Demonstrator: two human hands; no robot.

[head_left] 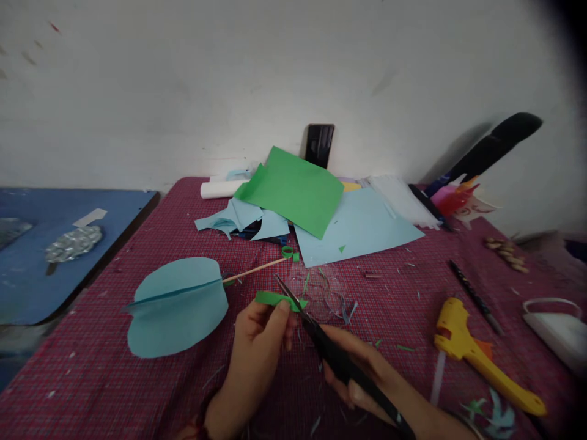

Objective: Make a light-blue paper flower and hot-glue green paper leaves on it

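Between thumb and fingers, my left hand (pixel 262 336) pinches a small strip of green paper (pixel 274 298). Black-handled scissors (pixel 337 360) are gripped in my right hand (pixel 367 373), and their blades lie at the right end of the strip. Left of my hands rests a light blue paper shape (pixel 177 311) with rounded lobes and a raised middle fold. A thin wooden stick (pixel 257 269) runs from it toward a small rolled green paper ring (pixel 287 251). Beyond the blades lies a clear round plastic piece (pixel 321 293) with paper scraps on it.
A green sheet (pixel 298 189) overlaps a light blue sheet (pixel 358 226) at the back. A phone (pixel 320 145) leans on the wall. To the right lie a yellow glue gun (pixel 468 348), a dark pen (pixel 476 296) and a white device (pixel 554 333). Paper scraps dot the checked cloth.
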